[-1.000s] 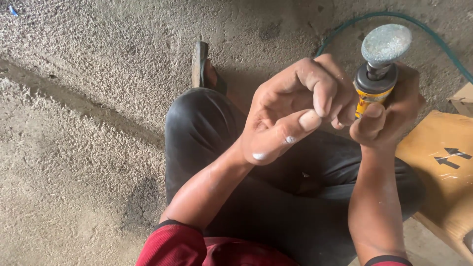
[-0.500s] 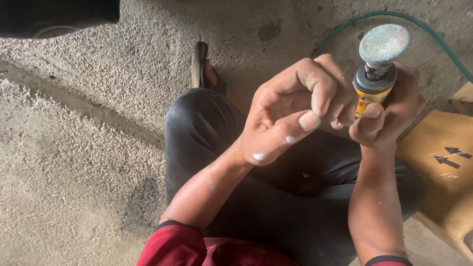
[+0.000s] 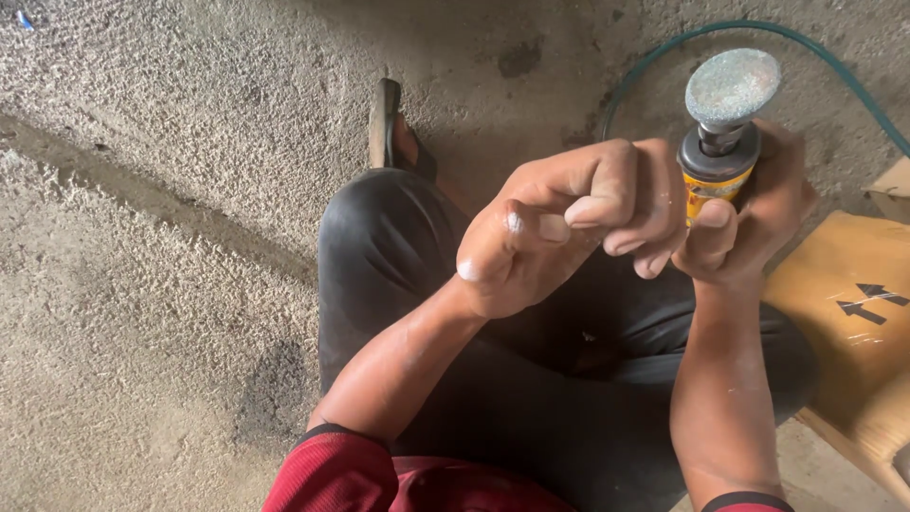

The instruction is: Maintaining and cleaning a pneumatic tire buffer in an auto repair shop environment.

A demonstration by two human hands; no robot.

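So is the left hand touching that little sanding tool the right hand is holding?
Touching. The head view shows the left hand curled with its fingers pressed against the yellow body of the sanding tool, with no gap visible, while the right hand grips it from behind.

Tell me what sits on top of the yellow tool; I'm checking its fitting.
A round grey disc tops the yellow tool. The right hand covers its body.

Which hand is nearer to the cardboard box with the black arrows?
Right. The right hand, wrapped around the small sanding tool, sits just left of the cardboard box. The left hand is curled farther left, on the tool's other side.
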